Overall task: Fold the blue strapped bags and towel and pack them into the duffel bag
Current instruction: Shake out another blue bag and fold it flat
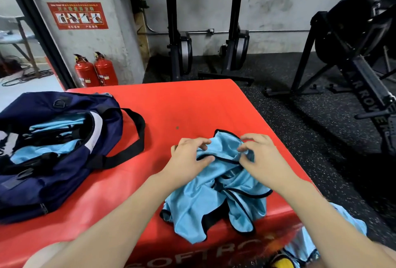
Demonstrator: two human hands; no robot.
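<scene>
Both hands are working the crumpled blue bag (216, 199) lying at the near edge of the red table (192, 104). The left hand (188, 156) and right hand (260, 158) are each pinching its black-trimmed top edge, grip closed on fabric, probably to spread it flat for folding. The duffel (53, 160) is sitting open to the left, ready for packing.

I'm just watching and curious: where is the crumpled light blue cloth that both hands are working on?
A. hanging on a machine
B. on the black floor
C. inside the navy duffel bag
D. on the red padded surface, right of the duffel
D: the light blue cloth lies on the red padded surface, with the left hand and right hand gripping its top edge, right of the open duffel bag.
</scene>
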